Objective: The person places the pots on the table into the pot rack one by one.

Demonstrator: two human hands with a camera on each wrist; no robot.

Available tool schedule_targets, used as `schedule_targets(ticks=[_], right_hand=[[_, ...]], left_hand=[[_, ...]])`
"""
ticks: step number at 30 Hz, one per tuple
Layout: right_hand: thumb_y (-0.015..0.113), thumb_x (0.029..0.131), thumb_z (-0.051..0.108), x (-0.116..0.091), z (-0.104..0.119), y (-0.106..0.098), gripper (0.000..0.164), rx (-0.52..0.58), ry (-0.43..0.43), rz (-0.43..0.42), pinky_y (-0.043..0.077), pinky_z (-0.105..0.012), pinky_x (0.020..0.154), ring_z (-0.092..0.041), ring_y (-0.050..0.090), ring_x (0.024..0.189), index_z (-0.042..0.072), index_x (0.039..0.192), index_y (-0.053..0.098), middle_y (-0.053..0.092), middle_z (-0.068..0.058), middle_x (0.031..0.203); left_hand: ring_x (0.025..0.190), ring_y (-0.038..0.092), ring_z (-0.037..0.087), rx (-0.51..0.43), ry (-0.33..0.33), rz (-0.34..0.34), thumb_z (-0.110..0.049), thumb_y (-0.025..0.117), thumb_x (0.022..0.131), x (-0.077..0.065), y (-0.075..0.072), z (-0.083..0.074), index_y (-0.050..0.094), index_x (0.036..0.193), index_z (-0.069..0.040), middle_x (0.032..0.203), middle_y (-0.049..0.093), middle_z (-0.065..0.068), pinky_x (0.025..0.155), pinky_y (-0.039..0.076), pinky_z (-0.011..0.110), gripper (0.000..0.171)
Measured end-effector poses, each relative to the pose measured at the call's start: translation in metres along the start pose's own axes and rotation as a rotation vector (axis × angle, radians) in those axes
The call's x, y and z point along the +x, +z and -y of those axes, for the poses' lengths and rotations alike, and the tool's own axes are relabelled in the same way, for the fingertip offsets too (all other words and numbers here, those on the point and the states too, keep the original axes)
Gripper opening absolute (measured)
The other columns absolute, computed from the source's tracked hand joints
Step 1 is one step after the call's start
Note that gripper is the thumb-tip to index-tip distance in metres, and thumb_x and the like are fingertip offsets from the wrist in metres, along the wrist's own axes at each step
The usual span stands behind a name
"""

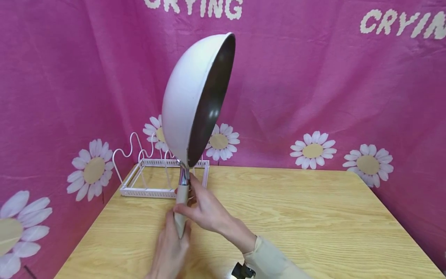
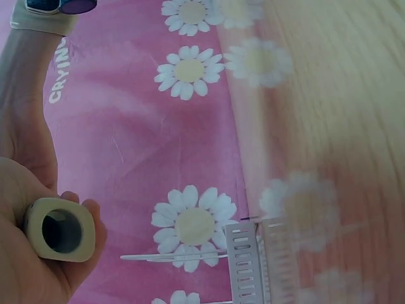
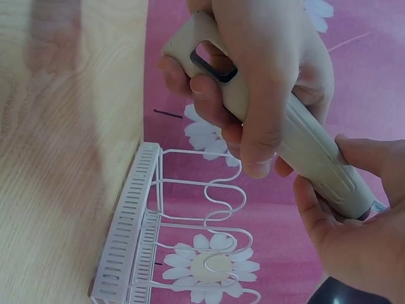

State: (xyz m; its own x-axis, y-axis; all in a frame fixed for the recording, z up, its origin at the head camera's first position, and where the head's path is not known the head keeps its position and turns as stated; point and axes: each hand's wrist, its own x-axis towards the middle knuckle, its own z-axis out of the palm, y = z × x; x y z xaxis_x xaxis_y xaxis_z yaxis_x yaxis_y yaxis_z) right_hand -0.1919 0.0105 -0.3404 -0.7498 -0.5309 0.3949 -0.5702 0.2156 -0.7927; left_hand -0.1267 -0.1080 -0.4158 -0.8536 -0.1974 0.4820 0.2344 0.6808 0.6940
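A wok (image 1: 184,97) with a white outside and a dark inside (image 1: 216,100) stands upright in the air, its handle pointing down and its opening turned to the right. My left hand (image 1: 170,244) grips the lower end of the beige handle (image 3: 304,145). Higher up, close to the metal neck (image 1: 184,176), my right hand (image 1: 209,209) holds the same handle between thumb and fingers. In the right wrist view the handle's end shows a long hanging slot. The left wrist view looks into the handle's hollow end (image 2: 82,244), with the left palm behind it.
Behind the wok, a white wire rack (image 1: 150,192) with wavy dividers stands at the table's back left. The wooden table (image 1: 296,224) stretches to the right. A pink curtain (image 1: 278,77) with daisies and white letters hangs around the back and sides.
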Motion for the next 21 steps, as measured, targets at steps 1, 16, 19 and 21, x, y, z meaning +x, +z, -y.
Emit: schedule_targets(ticks=[1,16,19,21], right_hand=[[0.074,0.087,0.009,0.001,0.000,0.000,0.060,-0.001,0.003,0.000,0.057,-0.025,0.083,-0.013,0.065,0.090,0.010,0.138,0.042,0.067,-0.008,0.104],[0.072,0.090,0.009,0.013,-0.005,0.007,0.068,0.067,0.043,0.096,0.056,-0.019,0.083,-0.013,0.067,0.096,0.005,0.147,0.036,0.066,-0.013,0.112],[0.071,0.090,0.009,0.016,-0.007,0.006,0.064,0.086,0.045,0.111,0.056,-0.019,0.084,-0.012,0.066,0.096,0.005,0.145,0.038,0.065,-0.015,0.115],[0.071,0.090,0.008,0.017,-0.009,0.007,0.061,0.103,0.048,0.124,0.056,-0.020,0.083,-0.009,0.065,0.094,0.005,0.143,0.040,0.064,-0.015,0.115]], left_hand=[[0.060,0.052,0.020,-0.001,0.006,-0.013,-0.003,0.069,0.088,0.000,0.000,0.000,0.046,0.126,0.000,0.076,0.061,0.011,0.051,0.038,0.033,0.045],[0.056,0.057,0.029,0.056,-0.025,-0.104,-0.008,0.071,0.088,-0.002,-0.005,0.008,0.047,0.130,-0.005,0.069,0.063,0.015,0.051,0.037,0.040,0.048],[0.058,0.056,0.029,0.038,-0.048,-0.087,-0.008,0.070,0.089,0.000,-0.004,0.007,0.046,0.132,-0.006,0.069,0.061,0.013,0.051,0.037,0.040,0.049],[0.058,0.055,0.028,0.026,-0.080,-0.065,-0.010,0.069,0.090,0.000,-0.004,0.006,0.045,0.133,-0.007,0.068,0.059,0.011,0.051,0.036,0.040,0.050]])
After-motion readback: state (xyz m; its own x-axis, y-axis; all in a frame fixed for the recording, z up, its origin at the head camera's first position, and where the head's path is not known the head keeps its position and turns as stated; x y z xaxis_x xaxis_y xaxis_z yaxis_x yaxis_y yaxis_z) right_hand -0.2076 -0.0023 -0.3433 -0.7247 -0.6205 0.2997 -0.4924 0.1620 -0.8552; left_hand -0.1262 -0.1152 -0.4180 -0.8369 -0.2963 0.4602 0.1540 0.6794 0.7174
